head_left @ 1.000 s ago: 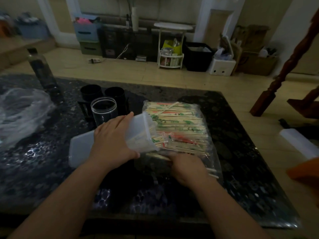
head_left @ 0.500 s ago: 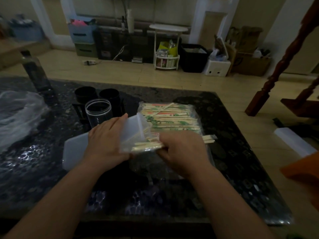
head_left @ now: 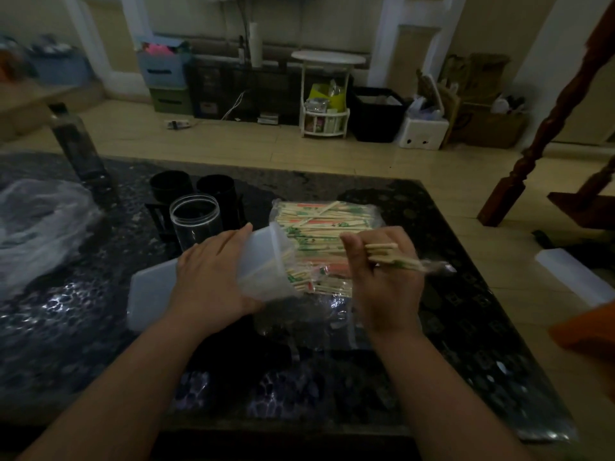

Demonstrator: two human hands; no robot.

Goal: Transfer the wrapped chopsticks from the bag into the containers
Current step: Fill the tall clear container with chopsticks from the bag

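My left hand [head_left: 213, 277] grips the tipped translucent container [head_left: 258, 246], a few sticks [head_left: 266, 266] inside; my right hand [head_left: 382, 281] clutches wrapped chopsticks [head_left: 382, 250] above the full bag [head_left: 319, 216].

Dark table [head_left: 449, 311]: bag [head_left: 327, 219], clear jar [head_left: 194, 219]

Left hand [head_left: 213, 277] holds tilted container [head_left: 266, 264] beside bag [head_left: 326, 227]; right hand [head_left: 382, 271] grips chopsticks [head_left: 396, 257] above bag.

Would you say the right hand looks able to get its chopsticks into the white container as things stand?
Probably yes. The left hand holds the white container tipped, its open mouth facing the right hand, which grips the chopsticks close beside it, with nothing visible between them.
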